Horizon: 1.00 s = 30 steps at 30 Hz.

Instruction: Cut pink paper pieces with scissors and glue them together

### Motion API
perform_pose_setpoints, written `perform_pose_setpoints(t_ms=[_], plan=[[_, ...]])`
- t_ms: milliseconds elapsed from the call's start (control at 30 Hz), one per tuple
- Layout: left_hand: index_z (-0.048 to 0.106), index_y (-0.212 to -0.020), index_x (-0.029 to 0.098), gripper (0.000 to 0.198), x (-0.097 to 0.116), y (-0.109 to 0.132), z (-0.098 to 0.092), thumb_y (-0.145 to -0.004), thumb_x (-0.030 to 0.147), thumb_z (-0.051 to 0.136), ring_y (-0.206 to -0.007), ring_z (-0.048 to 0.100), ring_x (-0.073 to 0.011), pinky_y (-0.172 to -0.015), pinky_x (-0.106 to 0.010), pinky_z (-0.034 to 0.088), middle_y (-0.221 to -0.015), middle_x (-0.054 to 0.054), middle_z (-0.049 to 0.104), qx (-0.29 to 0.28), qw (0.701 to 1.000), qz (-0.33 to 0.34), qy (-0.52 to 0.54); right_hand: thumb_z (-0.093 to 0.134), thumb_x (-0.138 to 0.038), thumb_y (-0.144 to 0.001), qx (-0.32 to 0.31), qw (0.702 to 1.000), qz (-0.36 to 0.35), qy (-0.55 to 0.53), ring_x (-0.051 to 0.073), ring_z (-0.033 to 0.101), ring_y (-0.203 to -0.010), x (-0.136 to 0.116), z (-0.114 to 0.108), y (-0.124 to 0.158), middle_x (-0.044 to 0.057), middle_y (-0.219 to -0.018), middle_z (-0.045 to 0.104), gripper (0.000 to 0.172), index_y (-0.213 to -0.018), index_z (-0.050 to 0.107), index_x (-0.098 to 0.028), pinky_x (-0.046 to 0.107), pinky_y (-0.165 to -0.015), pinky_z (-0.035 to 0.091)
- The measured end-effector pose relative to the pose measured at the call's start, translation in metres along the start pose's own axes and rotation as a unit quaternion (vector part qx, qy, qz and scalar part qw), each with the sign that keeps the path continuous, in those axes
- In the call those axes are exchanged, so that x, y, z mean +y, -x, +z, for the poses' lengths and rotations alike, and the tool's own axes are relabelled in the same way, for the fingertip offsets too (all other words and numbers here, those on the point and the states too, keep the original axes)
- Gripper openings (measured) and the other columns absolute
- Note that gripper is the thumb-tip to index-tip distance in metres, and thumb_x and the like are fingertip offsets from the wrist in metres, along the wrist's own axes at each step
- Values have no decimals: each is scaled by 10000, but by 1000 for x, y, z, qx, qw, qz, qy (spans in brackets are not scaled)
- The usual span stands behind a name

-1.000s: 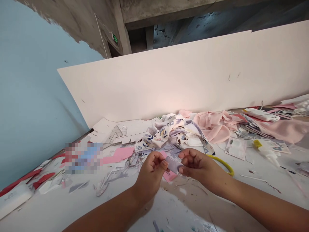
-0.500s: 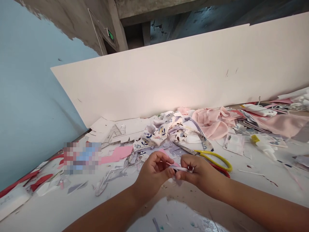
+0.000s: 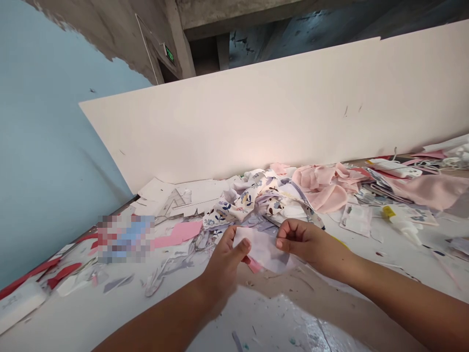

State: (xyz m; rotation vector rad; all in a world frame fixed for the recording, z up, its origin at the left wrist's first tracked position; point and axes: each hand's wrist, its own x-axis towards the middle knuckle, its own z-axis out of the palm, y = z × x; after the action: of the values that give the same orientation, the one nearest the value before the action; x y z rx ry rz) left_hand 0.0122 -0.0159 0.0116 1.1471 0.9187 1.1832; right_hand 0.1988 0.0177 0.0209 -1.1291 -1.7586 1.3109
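Between my hands a thin, pale lilac-white sheet of fabric or paper (image 3: pixel 262 249) is spread out. My left hand (image 3: pixel 225 269) holds its left edge between thumb and fingers. My right hand (image 3: pixel 302 242) pinches its upper right corner. Under the sheet a pink scrap (image 3: pixel 253 265) sticks out. My right hand and forearm hide nearly all of the yellow-handled scissors, leaving a sliver of yellow (image 3: pixel 339 240). Just beyond my hands lies a crumpled floral cotton cloth (image 3: pixel 249 203).
The cluttered white worktable (image 3: pixel 278 313) holds pink fabric (image 3: pixel 326 188), a glue bottle (image 3: pixel 403 226), a pink paper piece (image 3: pixel 179 233) and many scraps. A tall white board (image 3: pixel 256 117) stands along the far side, and a blue wall (image 3: pixel 47 122) is at left.
The small strip pinched in my fingers is now opened into a wide sheet. My hands have moved apart, and my right forearm now covers the scissors.
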Motion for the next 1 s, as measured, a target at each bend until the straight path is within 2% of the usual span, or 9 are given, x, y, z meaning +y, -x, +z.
perform_pose_setpoints(t_ms=[133, 233, 400, 500, 567, 767, 900, 933, 1000], plan=[[466, -883, 202, 291, -1, 0, 1, -683, 373, 590, -534, 531, -120, -502, -274, 446, -687, 7, 548, 36, 998, -49, 0, 521, -418, -728, 32, 997, -17, 64, 71, 336, -508, -2, 3, 3, -55, -577, 406, 241, -695, 472, -184, 189, -459, 270], [506, -818, 184, 219, -2, -4, -4, -694, 353, 570, -518, 502, -100, -497, -237, 419, -654, 13, 543, 99, 993, -4, -58, 499, -401, -747, 26, 998, -17, 61, 74, 361, -522, 1, 4, 3, -48, -610, 423, 214, -720, 457, -193, 185, -450, 304], [528, -760, 176, 203, 3, -8, -11, -727, 376, 528, -538, 453, -81, -510, -197, 375, -626, 25, 515, 128, 981, 66, -127, 600, -355, -683, -31, 999, -19, 17, 84, 429, -603, 0, 7, 6, -48, -705, 454, 317, -922, 434, -228, 189, -501, 360], [523, -701, 174, 247, 7, -7, -11, -732, 419, 509, -516, 409, -76, -493, -190, 344, -578, 34, 473, 137, 968, 91, -192, 585, -373, -695, -107, 990, -26, 87, 65, 378, -541, -4, 9, 9, -63, -607, 394, 215, -730, 480, -189, 185, -484, 305], [519, -670, 173, 268, 7, -8, -13, -730, 434, 506, -515, 390, -75, -491, -188, 327, -561, 38, 451, 149, 954, 116, -233, 519, -410, -739, -151, 983, -9, 103, 54, 340, -487, -6, 9, 10, -66, -547, 353, 283, -613, 435, -171, 185, -451, 262], [524, -717, 180, 261, 22, -17, -24, -733, 440, 505, -533, 431, -84, -506, -198, 344, -583, 34, 481, 218, 928, 167, -252, 487, -319, -754, -198, 973, 39, 111, 87, 486, -561, -6, 4, 10, -22, -609, 525, 162, -693, 488, -169, 191, -506, 345], [488, -834, 203, 205, 58, -5, -25, -777, 397, 457, -761, 550, -132, -659, -248, 411, -866, -26, 602, 289, 872, 353, -177, 466, -335, -754, -121, 962, 1, 245, 82, 440, -533, -3, 2, 10, -28, -641, 537, 155, -691, 505, -199, 190, -447, 295], [482, -870, 213, 192, 67, 0, -25, -782, 382, 454, -792, 555, -136, -676, -256, 411, -954, -34, 596, 286, 853, 387, -202, 457, -343, -757, -96, 958, -6, 272, 85, 439, -526, -3, 3, 9, -29, -650, 538, 153, -707, 512, -209, 194, -436, 288], [525, -834, 224, 174, 79, 10, -23, -768, 377, 477, -684, 547, -122, -602, -230, 399, -878, -11, 610, 198, 848, 342, -353, 442, -341, -760, -52, 947, -12, 318, 95, 461, -529, -3, 5, 6, -24, -691, 557, 142, -746, 524, -226, 208, -439, 298]])
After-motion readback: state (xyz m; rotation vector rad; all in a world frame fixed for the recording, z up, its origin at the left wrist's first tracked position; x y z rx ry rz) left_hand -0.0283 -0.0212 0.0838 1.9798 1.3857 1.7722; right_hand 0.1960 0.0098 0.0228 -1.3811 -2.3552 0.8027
